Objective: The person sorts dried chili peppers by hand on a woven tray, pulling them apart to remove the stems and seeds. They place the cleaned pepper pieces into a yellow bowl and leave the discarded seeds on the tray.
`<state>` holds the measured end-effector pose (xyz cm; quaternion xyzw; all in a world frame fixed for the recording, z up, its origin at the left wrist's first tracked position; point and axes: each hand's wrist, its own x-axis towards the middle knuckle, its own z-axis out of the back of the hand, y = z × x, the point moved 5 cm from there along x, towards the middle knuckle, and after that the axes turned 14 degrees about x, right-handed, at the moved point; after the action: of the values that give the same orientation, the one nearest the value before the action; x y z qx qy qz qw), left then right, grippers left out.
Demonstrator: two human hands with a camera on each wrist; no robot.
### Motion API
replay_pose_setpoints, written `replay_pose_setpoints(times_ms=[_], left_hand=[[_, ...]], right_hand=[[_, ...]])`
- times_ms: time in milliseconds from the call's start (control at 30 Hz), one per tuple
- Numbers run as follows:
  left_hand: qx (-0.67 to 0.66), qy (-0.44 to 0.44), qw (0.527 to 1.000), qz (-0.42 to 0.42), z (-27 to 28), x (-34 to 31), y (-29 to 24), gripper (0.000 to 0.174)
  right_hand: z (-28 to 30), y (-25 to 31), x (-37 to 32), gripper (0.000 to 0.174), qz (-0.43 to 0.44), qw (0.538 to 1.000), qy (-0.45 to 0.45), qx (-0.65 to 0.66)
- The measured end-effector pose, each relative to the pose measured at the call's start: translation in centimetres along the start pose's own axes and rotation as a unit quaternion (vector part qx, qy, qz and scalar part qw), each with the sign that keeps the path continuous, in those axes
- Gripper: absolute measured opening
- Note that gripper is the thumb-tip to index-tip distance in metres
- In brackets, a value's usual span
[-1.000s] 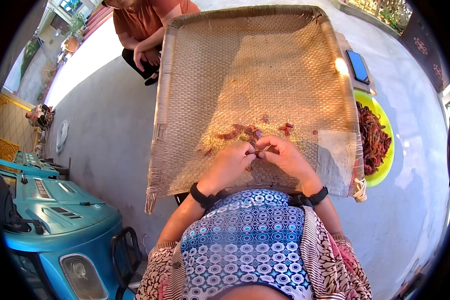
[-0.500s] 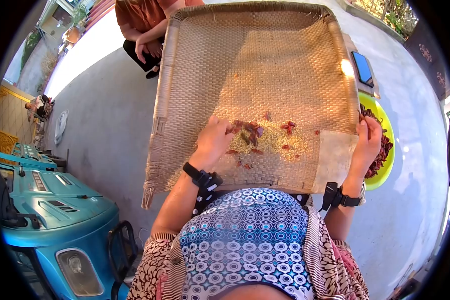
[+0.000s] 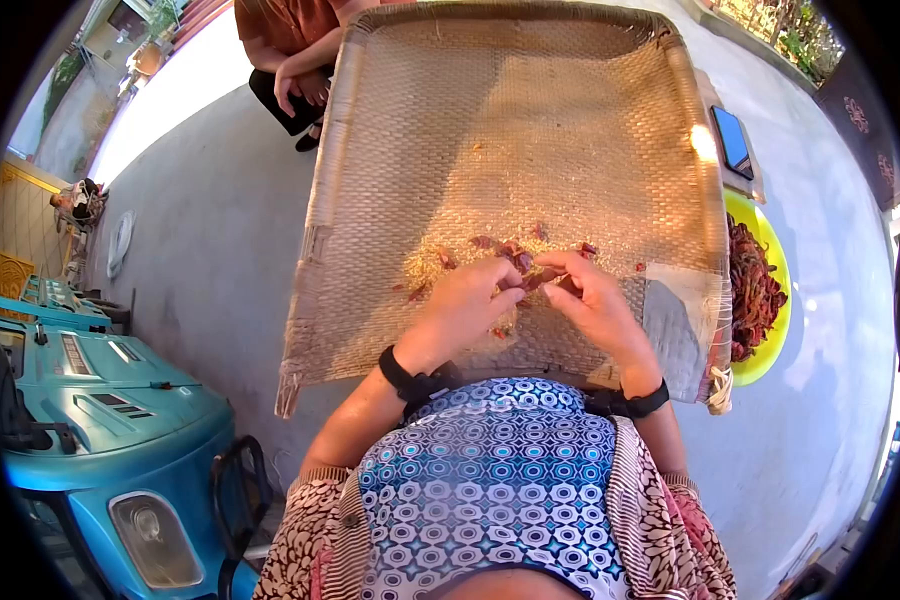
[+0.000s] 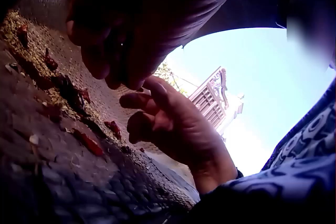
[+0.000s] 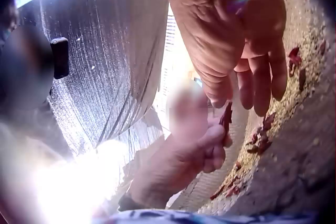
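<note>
My left hand (image 3: 462, 312) pinches a dried chili (image 5: 226, 118) between thumb and fingers, low over the near part of a woven tray (image 3: 570, 120). Facing it, my right hand (image 3: 602, 318) has its fingers loosely extended. In the right wrist view, the right thumb tip is right beside the chili's upper end. Beneath and beyond both hands lie yellow seeds (image 3: 425, 262) and scattered red chili pieces (image 3: 588, 250). The left fingers are mostly in dark shadow in the left wrist view.
A yellow-green basin (image 3: 776, 262) heaped with dried chilies (image 3: 750, 290) stands beside the tray's right edge. Beyond it a phone (image 3: 732, 142) lies on a board. Someone with folded arms (image 3: 295, 75) crouches at the tray's far left. A blue vehicle (image 3: 120, 430) stands at left.
Half a second ago my right hand was over the basin and my left at the seed pile. Both have come back together over the tray, with a chili in the left.
</note>
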<state>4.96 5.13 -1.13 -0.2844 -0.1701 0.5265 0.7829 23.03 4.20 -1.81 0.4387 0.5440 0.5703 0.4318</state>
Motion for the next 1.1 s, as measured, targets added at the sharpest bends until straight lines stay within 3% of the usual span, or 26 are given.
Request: replay_pose_setpoints(times_ms=[67, 167, 267, 333, 400, 467, 567, 667, 767, 800, 867, 933, 1000, 1100], left_hand=[[0.028, -0.008, 0.999, -0.04, -0.9, -0.1, -0.1, 0.015], [0.023, 0.013, 0.998, -0.054, -1.2, -0.2, 0.8, 0.015], [0.036, 0.0, 0.999, -0.021, -0.1, 0.4, 2.3, 0.019], [0.068, -0.017, 0.997, -0.015, 0.3, 1.0, 3.2, 0.022], [0.112, -0.028, 0.993, -0.036, 0.0, 1.4, 4.1, 0.024], [0.133, -0.022, 0.99, -0.041, -0.7, 2.0, 4.4, 0.025], [0.132, 0.013, 0.991, -0.022, -0.8, 2.7, 4.2, 0.024], [0.127, 0.022, 0.992, -0.01, -1.0, 3.0, 4.4, 0.021], [0.108, -0.027, 0.994, -0.021, -0.6, 2.9, 4.2, 0.017], [0.099, -0.048, 0.994, -0.028, -0.3, 2.8, 4.1, 0.016], [0.092, -0.058, 0.993, -0.043, -0.1, 2.8, 3.7, 0.014], [0.064, -0.06, 0.995, -0.049, 0.2, 2.7, 3.3, 0.013], [0.014, -0.052, 0.998, -0.046, 0.0, 2.1, 2.8, 0.012], [0.007, -0.081, 0.994, -0.075, -0.1, 1.7, 2.4, 0.012]], right_hand=[[-1.5, -2.0, 0.8, 0.013, 0.052, 0.998, 0.044, -0.009], [-0.4, -1.7, 0.4, 0.012, -0.003, 0.999, 0.015, 0.028], [3.3, -2.0, -0.7, 0.01, -0.035, 0.992, -0.104, 0.065], [7.1, -0.2, -1.9, 0.008, 0.013, 0.975, -0.221, -0.006], [10.9, 1.5, -3.2, 0.01, 0.086, 0.941, -0.325, -0.039], [14.7, 3.2, -5.2, 0.014, 0.095, 0.877, -0.428, -0.197], [17.4, 4.0, -7.2, 0.021, 0.118, 0.804, -0.537, -0.225], [18.1, 2.9, -7.8, 0.023, 0.145, 0.768, -0.556, -0.282], [14.9, 2.7, -6.4, 0.024, 0.12, 0.797, -0.466, -0.365], [14.0, 1.5, -5.6, 0.023, 0.13, 0.828, -0.419, -0.349], [9.6, 1.3, -3.6, 0.021, 0.08, 0.924, -0.306, -0.215], [6.3, -0.3, -1.7, 0.027, 0.015, 0.972, -0.193, -0.129], [2.8, -0.4, -0.3, 0.035, -0.034, 0.993, -0.107, -0.022], [0.4, -2.1, 1.7, 0.041, -0.022, 0.999, -0.017, -0.018]])
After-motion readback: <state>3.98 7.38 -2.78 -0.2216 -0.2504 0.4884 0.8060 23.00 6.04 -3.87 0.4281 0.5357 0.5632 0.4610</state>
